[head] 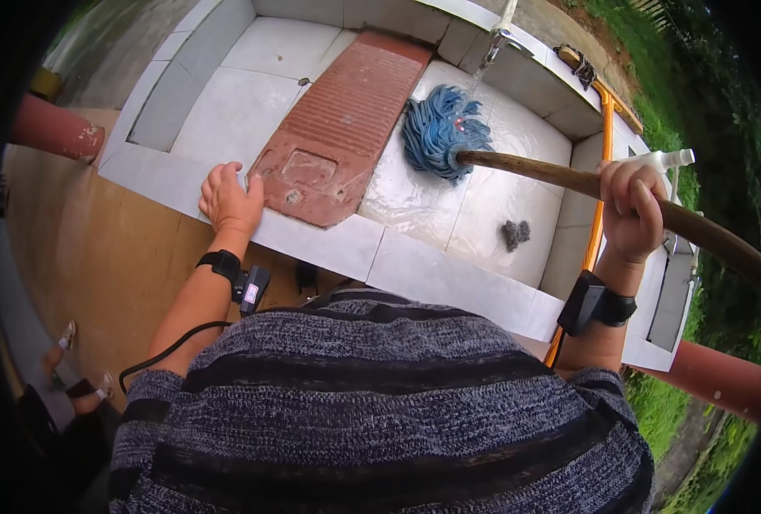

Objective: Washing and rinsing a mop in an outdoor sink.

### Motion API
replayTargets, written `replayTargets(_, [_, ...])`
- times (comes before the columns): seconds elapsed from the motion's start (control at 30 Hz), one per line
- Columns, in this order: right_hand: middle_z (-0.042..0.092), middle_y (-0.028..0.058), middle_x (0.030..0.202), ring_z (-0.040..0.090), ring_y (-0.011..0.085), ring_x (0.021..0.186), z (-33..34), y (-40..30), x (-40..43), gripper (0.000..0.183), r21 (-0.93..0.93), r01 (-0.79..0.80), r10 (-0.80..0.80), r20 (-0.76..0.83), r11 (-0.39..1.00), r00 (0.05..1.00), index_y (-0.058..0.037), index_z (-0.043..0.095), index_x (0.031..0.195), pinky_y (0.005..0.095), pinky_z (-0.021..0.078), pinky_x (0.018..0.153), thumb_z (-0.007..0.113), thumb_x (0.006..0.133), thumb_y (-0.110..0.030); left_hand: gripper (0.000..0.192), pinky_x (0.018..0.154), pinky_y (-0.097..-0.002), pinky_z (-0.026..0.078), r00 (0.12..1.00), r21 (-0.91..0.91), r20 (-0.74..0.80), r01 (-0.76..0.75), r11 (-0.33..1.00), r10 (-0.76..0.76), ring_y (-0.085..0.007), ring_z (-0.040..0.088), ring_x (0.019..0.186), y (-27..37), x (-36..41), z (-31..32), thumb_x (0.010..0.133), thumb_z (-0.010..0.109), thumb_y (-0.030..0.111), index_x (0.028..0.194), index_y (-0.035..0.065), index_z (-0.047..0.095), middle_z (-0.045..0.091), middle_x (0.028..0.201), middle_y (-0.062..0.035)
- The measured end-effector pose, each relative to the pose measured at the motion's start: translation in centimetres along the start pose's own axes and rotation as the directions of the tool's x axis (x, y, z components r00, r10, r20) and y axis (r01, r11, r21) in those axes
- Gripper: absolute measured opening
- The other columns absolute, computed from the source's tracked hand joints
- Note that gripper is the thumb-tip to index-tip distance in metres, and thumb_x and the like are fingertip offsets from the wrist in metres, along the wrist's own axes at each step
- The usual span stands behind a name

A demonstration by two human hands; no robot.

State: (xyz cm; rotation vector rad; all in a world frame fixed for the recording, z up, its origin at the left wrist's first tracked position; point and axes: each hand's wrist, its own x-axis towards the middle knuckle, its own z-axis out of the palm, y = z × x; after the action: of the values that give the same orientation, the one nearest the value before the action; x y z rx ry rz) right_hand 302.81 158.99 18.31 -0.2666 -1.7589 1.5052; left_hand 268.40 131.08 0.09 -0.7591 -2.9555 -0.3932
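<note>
My right hand (632, 209) is closed around the wooden handle (534, 168) of a mop, which slants down to the left. The blue mop head (441, 132) rests on the wet white floor of a tiled sink, under a metal tap (500, 44) with water running from it. Resting on the near tiled rim (316, 247) of the sink, my left hand (232, 198) holds nothing, its fingers apart. Right beside it is the lower end of a reddish-brown ribbed washboard slab (348, 122) set across the sink.
A dark scouring pad (516, 235) lies on the sink floor. An orange pole (606, 128) leans across the right divider, near a white plastic bottle (663, 159). Reddish pipes or posts (56, 128) flank the sink. Another person's legs (75, 395) show at lower left.
</note>
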Motion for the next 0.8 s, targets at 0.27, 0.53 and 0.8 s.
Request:
replayTargets(0.27, [0.04, 0.0022, 0.054, 0.042, 0.015, 0.052, -0.1, 9.3, 0.7, 0.024, 0.219, -0.046, 0.204, -0.783, 0.975, 0.588, -0.0087, 0.042, 0.062, 0.0314, 0.043, 0.061, 0.057, 0.079, -0.015, 0.036, 0.094, -0.0423, 0.024, 0.999, -0.03, -0.021, -0.026, 0.999, 0.025, -0.0262, 0.034, 0.115, 0.9, 0.2, 0.5, 0.074, 0.057, 0.035, 0.104, 0.015, 0.052, 0.045, 0.118, -0.0049])
replayTargets(0.53, [0.038, 0.0038, 0.051, 0.041, 0.02, 0.058, 2.1, -4.9, 9.3, 0.031, 0.096, 0.371, -0.284, -0.479, 0.924, 0.831, -0.0095, 0.043, 0.059, 0.0362, 0.0356, 0.071, 0.054, 0.08, -0.03, 0.039, 0.095, -0.0422, 0.022, 1.0, -0.075, -0.012, -0.021, 0.997, 0.021, -0.0252, 0.034, 0.114, 0.3, 0.6, -0.2, 0.072, 0.057, 0.031, 0.105, 0.0119, 0.052, 0.045, 0.116, -0.0063])
replayTargets(0.8, [0.03, 0.0012, 0.062, 0.034, 0.0142, 0.069, -1.5, -1.7, 3.9, 0.026, -0.032, 0.248, -0.247, -0.286, 0.968, 0.926, -0.0103, 0.033, 0.066, 0.0315, 0.0309, 0.083, 0.036, 0.091, -0.019, 0.037, 0.093, -0.0422, 0.024, 0.998, -0.181, -0.038, -0.059, 0.982, 0.053, -0.0265, 0.036, 0.109, 0.7, -0.2, 0.1, 0.071, 0.056, 0.03, 0.103, 0.0113, 0.053, 0.046, 0.11, -0.0078])
